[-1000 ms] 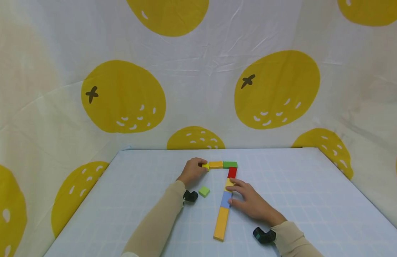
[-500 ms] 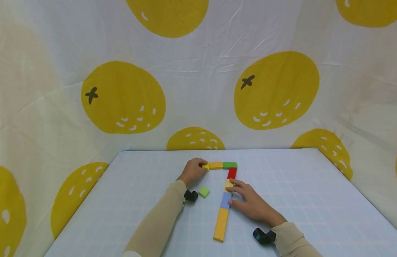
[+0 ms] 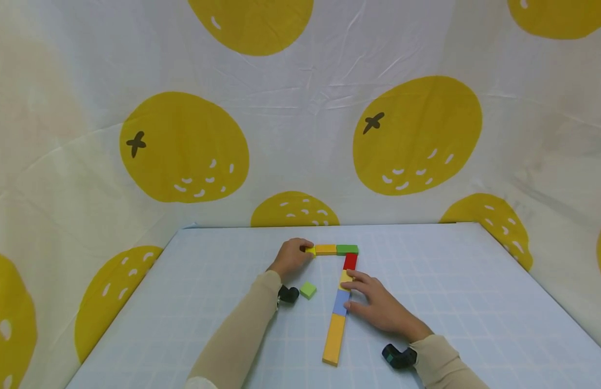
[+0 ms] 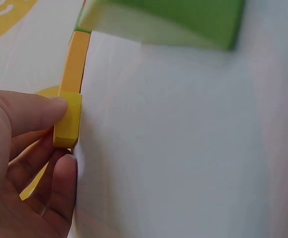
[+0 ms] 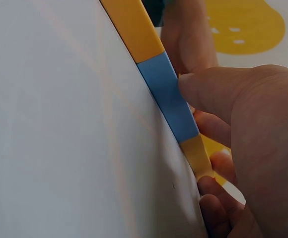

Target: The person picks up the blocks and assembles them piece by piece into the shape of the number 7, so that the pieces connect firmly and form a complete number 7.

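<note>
At the far left end of a row of blocks, my left hand point(image 3: 289, 259) pinches a small yellow block point(image 4: 70, 116) between thumb and fingers. The block meets an orange block point(image 3: 326, 250), followed by a green block point(image 3: 347, 250). From there a red block point(image 3: 350, 261), a pale yellow block point(image 3: 346, 279), a blue block point(image 3: 341, 302) and a long orange block point(image 3: 334, 339) run toward me. My right hand point(image 3: 383, 308) rests beside this line, its thumb at the blue block's edge and fingertips on the pale yellow block.
A loose light green block point(image 3: 308, 290) lies between the two arms, close to the camera on the left wrist point(image 3: 288, 294). The pale checked tabletop point(image 3: 208, 313) ends at a white curtain point(image 3: 300, 135) printed with yellow fruit.
</note>
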Demonstrator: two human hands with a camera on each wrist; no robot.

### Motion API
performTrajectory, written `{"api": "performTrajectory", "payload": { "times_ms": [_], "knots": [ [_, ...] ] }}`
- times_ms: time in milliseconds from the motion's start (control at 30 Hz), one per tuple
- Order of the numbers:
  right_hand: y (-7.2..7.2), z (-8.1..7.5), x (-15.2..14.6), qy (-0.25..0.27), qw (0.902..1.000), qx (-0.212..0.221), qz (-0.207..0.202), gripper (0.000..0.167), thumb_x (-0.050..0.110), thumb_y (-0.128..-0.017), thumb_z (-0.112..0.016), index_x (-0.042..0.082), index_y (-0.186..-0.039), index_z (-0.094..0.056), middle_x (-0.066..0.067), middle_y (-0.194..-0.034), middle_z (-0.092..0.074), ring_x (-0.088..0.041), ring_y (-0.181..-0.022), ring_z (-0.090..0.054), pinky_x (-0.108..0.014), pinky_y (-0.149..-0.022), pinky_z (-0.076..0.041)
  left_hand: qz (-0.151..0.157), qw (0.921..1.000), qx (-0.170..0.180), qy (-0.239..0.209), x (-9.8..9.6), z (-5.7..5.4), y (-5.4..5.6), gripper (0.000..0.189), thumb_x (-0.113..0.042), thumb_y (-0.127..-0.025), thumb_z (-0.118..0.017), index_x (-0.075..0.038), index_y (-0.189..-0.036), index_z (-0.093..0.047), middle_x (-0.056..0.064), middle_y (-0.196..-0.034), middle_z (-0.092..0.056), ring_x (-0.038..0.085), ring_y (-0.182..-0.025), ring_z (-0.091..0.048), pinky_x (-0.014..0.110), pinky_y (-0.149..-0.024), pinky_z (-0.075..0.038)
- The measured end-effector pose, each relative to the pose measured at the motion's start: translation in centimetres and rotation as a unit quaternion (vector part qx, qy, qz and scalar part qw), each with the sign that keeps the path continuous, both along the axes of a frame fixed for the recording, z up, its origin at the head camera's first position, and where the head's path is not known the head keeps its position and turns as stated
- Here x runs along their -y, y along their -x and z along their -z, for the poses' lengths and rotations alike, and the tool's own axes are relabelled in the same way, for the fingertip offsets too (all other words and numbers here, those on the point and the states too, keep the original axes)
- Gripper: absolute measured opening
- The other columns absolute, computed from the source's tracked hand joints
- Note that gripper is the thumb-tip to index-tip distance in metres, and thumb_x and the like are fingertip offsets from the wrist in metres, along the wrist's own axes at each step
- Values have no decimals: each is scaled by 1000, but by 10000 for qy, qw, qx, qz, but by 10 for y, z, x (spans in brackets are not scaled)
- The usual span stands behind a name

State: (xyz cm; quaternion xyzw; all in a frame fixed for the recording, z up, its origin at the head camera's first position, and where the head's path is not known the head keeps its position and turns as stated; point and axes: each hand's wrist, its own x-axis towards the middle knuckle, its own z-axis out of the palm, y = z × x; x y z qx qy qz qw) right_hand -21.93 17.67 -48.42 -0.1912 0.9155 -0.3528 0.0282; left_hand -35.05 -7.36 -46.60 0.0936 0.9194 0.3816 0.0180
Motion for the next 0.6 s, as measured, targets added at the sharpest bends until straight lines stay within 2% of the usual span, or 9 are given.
{"api": "performTrajectory", "payload": {
  "times_ms": [267,600],
  "knots": [
    [-2,-3,0,-14,9999,-126,-100,45,47,-93,-68,28,-134,-64,4,-157,-37,-27,-141,-34,-57,-111,-34,70,9999,71,-70,1,-5,-3,30,-13,-94,-68,-12,-123,-72,3,-121,-66,21,-112,-57,41,-103,-45],
    [-2,-3,0,24,9999,-118,-84,44,47,-93,-68,30,-134,-64,3,-157,-37,-29,-141,-34,-58,-110,-34,85,9995,160,-245,3,-2,-3,34,-14,-93,-68,-14,-127,-70,2,-123,-65,21,-113,-56,42,-105,-44]
  ]
}}
